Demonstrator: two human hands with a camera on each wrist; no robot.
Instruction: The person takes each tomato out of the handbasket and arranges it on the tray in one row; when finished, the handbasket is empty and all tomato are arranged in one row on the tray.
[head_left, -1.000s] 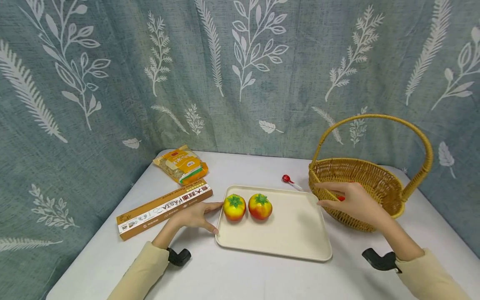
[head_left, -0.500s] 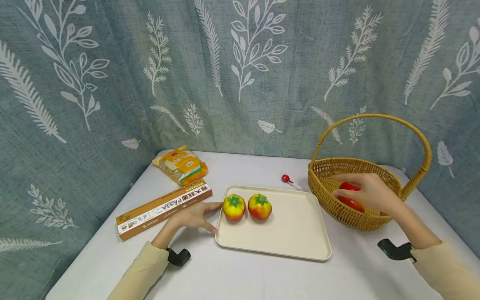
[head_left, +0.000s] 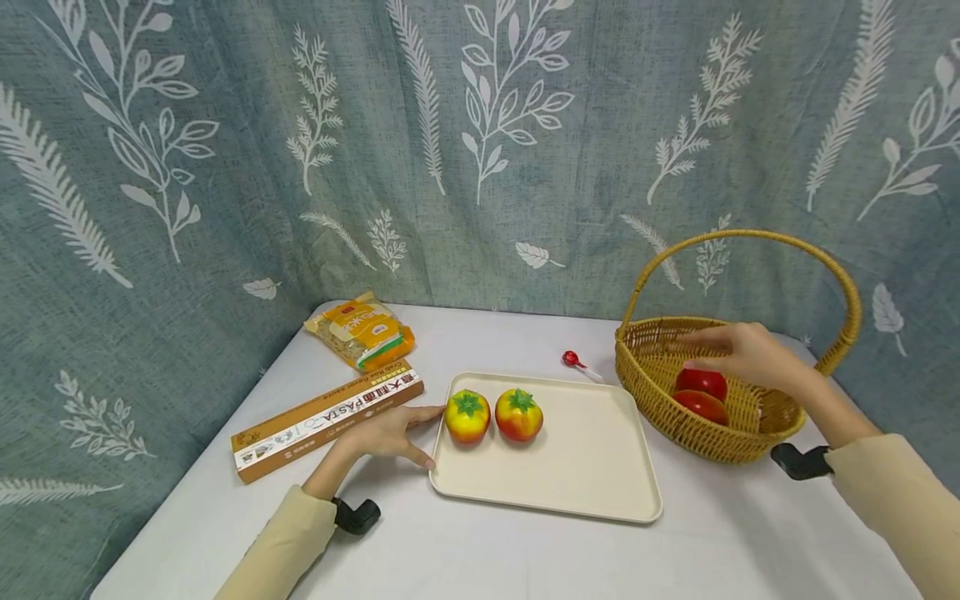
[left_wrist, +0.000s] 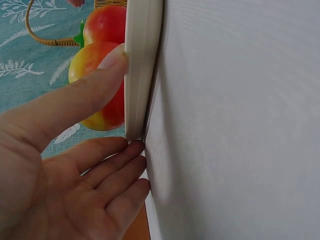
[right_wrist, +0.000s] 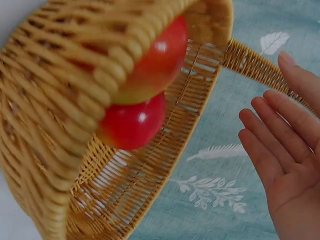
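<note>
My left hand (head_left: 386, 433) touches the left edge of a cream tray (head_left: 585, 458). Its thumb (left_wrist: 95, 82) lies at the rim and its fairly straight fingers meet the tray's edge. Two yellow-and-red tomatoes with green tops, a left one (head_left: 467, 417) and a right one (head_left: 519, 415), sit on the tray's left part. Over the wicker basket (head_left: 652, 408) hovers my right hand (head_left: 750, 354), holding nothing, its fingers extended in the right wrist view. Inside the basket, two red fruits lie together, one behind (head_left: 703, 382) and one in front (head_left: 702, 407); their exact kind is unclear.
A tall handle (head_left: 757, 233) arches over the basket. Between tray and curtain (head_left: 487, 167) lies a red lollipop (head_left: 572, 359). Left of the tray are a long pasta box (head_left: 330, 421) and a yellow food bag (head_left: 363, 332). White tabletop (head_left: 480, 550) shows in front.
My right hand has moved right and then up over the basket, away from the tray. The red fruits in the basket now show more fully. My left hand stays at the tray's edge.
</note>
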